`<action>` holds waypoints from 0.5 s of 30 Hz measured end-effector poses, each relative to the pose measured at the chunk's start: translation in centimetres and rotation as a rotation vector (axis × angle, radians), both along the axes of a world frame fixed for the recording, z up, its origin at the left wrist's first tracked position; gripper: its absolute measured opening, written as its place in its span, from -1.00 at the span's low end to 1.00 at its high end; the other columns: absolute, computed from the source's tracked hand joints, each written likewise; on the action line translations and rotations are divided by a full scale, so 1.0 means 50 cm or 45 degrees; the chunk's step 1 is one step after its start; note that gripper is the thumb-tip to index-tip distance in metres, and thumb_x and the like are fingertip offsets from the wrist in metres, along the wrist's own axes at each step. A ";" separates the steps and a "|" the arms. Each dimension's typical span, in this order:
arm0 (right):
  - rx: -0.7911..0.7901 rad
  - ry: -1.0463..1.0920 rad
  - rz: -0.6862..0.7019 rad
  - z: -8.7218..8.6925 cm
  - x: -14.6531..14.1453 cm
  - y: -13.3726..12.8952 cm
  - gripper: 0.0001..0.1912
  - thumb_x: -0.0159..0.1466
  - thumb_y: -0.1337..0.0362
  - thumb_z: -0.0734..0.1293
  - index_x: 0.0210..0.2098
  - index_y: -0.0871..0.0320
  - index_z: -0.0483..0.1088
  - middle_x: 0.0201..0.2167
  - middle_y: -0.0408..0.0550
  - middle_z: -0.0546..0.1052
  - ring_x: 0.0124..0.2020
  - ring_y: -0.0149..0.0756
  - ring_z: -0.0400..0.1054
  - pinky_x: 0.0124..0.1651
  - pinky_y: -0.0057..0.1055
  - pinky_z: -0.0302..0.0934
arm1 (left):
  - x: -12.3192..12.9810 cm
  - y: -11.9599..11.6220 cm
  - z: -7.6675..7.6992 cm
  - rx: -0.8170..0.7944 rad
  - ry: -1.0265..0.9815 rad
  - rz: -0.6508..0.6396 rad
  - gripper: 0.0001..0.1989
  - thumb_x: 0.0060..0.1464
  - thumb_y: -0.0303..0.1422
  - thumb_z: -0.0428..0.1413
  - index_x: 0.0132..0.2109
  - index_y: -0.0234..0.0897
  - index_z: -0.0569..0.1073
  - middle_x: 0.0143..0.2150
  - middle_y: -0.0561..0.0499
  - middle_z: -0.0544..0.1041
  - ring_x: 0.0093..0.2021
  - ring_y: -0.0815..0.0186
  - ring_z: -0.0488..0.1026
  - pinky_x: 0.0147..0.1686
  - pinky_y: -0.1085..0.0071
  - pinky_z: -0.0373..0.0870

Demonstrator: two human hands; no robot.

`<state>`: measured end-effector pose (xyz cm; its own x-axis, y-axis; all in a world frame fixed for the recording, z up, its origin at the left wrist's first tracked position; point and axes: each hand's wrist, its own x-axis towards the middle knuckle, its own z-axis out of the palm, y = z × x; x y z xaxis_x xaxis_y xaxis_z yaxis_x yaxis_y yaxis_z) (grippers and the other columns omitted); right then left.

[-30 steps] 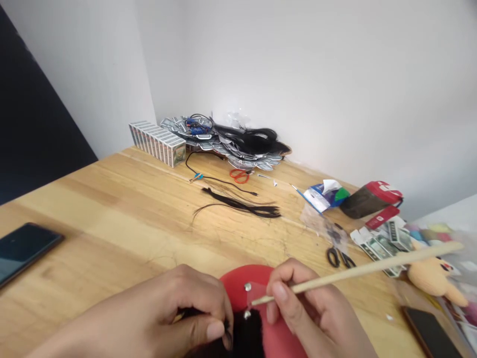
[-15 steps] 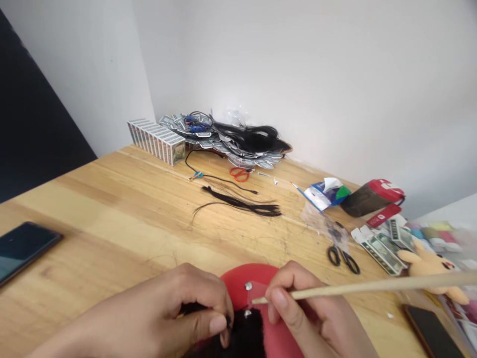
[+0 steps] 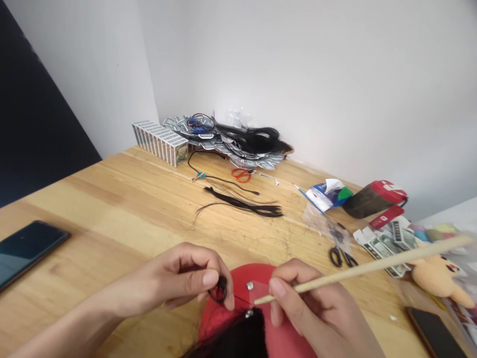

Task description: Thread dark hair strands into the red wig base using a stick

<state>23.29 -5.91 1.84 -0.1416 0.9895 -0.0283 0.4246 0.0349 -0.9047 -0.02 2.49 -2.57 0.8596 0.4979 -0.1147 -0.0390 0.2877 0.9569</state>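
Observation:
My left hand (image 3: 182,281) pinches a small loop of black hair strands (image 3: 219,291) between thumb and fingers, just above a red rounded form (image 3: 223,318). My right hand (image 3: 316,313) grips a long, thin wooden stick (image 3: 372,263), and its tip rests near a clear pinkish plastic piece (image 3: 263,293) on the red surface. Two metal studs (image 3: 249,285) stand on the form. A mass of black hair (image 3: 238,340) lies over its lower part, and the frame's bottom edge cuts it off.
A phone (image 3: 30,253) lies at the left and another (image 3: 434,333) at the lower right. Black scissors (image 3: 341,257), a plush toy (image 3: 436,276), loose black hair strands (image 3: 242,206) and a stack of boxes (image 3: 160,142) share the wooden table (image 3: 112,199).
My left hand has lifted and moved left off the black hair, showing the pinched loop. The stick's far end has swung upward. The view has shifted slightly.

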 end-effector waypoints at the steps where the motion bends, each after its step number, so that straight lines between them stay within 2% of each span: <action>1: 0.004 0.004 0.003 0.001 -0.001 0.000 -0.64 0.43 0.25 0.22 -0.51 0.08 0.39 -0.51 -0.24 0.50 -0.45 -0.43 0.42 -0.30 -0.61 0.25 | 0.000 0.002 -0.002 -0.036 -0.027 0.017 -0.59 0.25 -0.04 0.14 -0.21 -0.35 0.59 -0.40 0.02 0.47 -0.65 0.57 -0.03 -0.70 0.57 -0.15; 5: 0.006 0.008 0.000 0.002 -0.003 0.000 -0.64 0.42 0.26 0.23 -0.50 0.09 0.44 -0.50 -0.21 0.54 -0.43 -0.41 0.45 -0.29 -0.60 0.27 | 0.002 0.007 -0.009 -0.083 -0.073 0.081 -0.64 0.25 -0.11 0.16 -0.24 -0.36 0.58 -0.32 -0.05 0.55 -0.67 0.62 0.01 -0.72 0.61 -0.15; 10: 0.006 -0.011 -0.056 0.001 -0.008 -0.002 -0.66 0.41 0.23 0.24 -0.49 0.08 0.44 -0.50 -0.18 0.53 -0.42 -0.35 0.45 -0.29 -0.56 0.30 | 0.008 0.007 -0.010 -0.049 -0.066 0.094 -0.65 0.26 -0.13 0.16 -0.23 -0.37 0.58 -0.45 0.05 0.46 -0.67 0.61 0.00 -0.73 0.63 -0.17; 15: -0.031 -0.054 -0.030 -0.001 -0.011 -0.005 -0.70 0.41 0.21 0.23 -0.44 0.05 0.43 -0.47 -0.19 0.54 -0.41 -0.33 0.45 -0.30 -0.55 0.31 | 0.009 0.004 -0.010 -0.082 -0.090 0.090 -0.63 0.24 -0.11 0.17 -0.27 -0.39 0.55 -0.31 -0.08 0.57 -0.65 0.58 0.03 -0.73 0.62 -0.13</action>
